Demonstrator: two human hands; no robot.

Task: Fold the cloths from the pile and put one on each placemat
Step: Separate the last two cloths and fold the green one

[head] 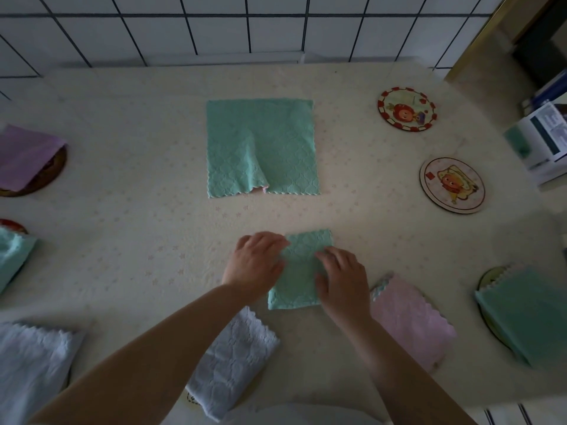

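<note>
A folded teal cloth (302, 271) lies on the table in front of me. My left hand (256, 263) rests on its left edge with fingers over the cloth. My right hand (342, 279) presses flat on its right side. The pile, topped by an unfolded teal cloth (260, 147), lies farther back at the centre. Two round picture placemats (406, 108) (452, 185) at the right carry no cloth. Folded cloths cover other mats: pink (411, 320), teal at right (527, 314), pale blue (233, 360), pale blue at left (30, 360), teal at left (10, 256), purple (26, 156).
The cream tablecloth (122, 210) covers the whole table. A tiled wall (214, 26) runs along the far edge. Boxes and papers (543, 139) stand at the right edge of the table.
</note>
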